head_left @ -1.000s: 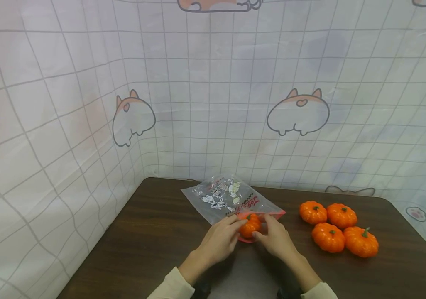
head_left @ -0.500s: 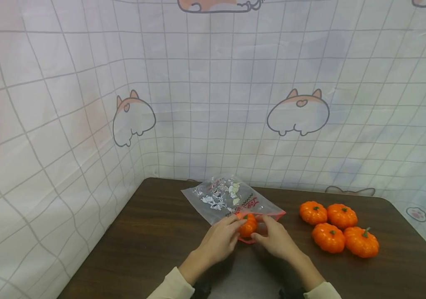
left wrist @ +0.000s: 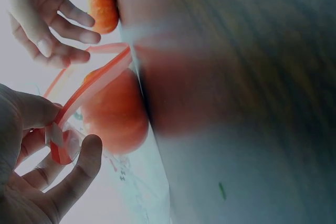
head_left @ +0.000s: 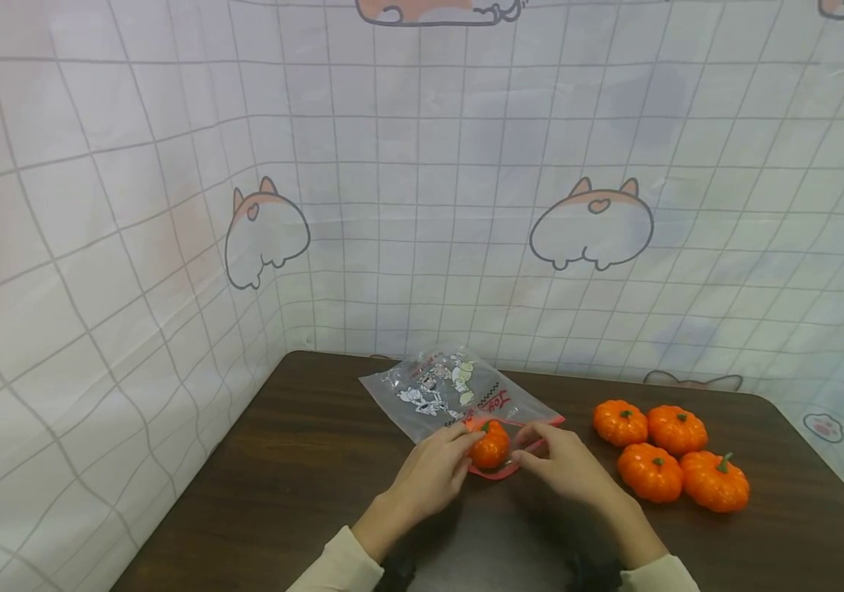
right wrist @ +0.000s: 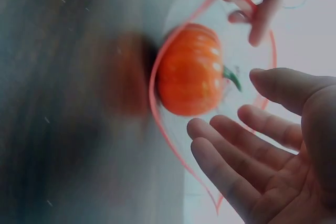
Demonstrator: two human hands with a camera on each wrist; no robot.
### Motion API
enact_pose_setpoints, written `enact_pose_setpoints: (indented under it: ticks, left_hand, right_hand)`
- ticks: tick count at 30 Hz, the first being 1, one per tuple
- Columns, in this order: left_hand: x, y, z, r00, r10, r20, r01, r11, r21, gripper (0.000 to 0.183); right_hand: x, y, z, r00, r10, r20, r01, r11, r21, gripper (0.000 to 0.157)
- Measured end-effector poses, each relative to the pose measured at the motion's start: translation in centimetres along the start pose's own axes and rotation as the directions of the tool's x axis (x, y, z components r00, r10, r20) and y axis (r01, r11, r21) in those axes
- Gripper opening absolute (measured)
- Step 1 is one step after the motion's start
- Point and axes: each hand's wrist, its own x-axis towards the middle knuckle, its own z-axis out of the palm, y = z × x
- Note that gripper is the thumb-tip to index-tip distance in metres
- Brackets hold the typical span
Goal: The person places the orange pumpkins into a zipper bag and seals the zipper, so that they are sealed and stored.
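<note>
A small orange pumpkin (head_left: pixel 491 446) with a green stem sits within the mouth of a clear zip bag (head_left: pixel 407 403) that has a red edge and printed cartoon figures. My left hand (head_left: pixel 431 470) is at the left of the pumpkin; in the left wrist view its thumb and fingers pinch the red edge (left wrist: pixel 94 85) of the bag. To the right, my right hand (head_left: pixel 568 470) is apart from the pumpkin, its fingers spread and holding nothing, as the right wrist view shows. The red rim loops around the pumpkin (right wrist: pixel 191 72) there.
Several more orange pumpkins (head_left: pixel 651 473) stand in a cluster to the right of the bag on the dark wooden table (head_left: pixel 303 485). A white checked cloth (head_left: pixel 422 214) with dog drawings hangs behind the table and along its left side.
My right hand has let go of the pumpkin and drawn back to the right. The pumpkin has shifted slightly left and farther into the bag. My left hand has hardly moved.
</note>
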Motion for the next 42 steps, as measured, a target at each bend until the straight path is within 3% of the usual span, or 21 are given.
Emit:
enact_pose_setpoints:
  ticks: [8,12,28,42]
  left_hand:
    - [0.1,-0.4,0.0,1.000,-0.010,-0.001,0.010,1.000,0.009,0.037]
    - [0.1,-0.6,0.0,1.000,-0.010,-0.009,0.010,1.000,0.014,0.038]
    - [0.0,-0.8,-0.2,0.998,0.006,-0.065,-0.004,1.000,0.023,0.042]
    - [0.1,-0.9,-0.3,0.996,0.004,-0.086,-0.002,1.000,0.029,0.043]
  right_hand:
    - [-0.5,0.3,-2.3,0.998,0.048,-0.042,-0.048,0.999,-0.006,0.037]
    - [-0.7,0.6,-3.3,0.995,0.068,-0.074,-0.068,0.998,0.001,0.035]
    - [-2.3,1.1,-7.6,0.978,0.010,-0.208,-0.024,0.998,-0.063,0.037]
    - [-4.9,2.4,-11.4,0.960,0.104,-0.261,-0.128,0.989,-0.079,0.054]
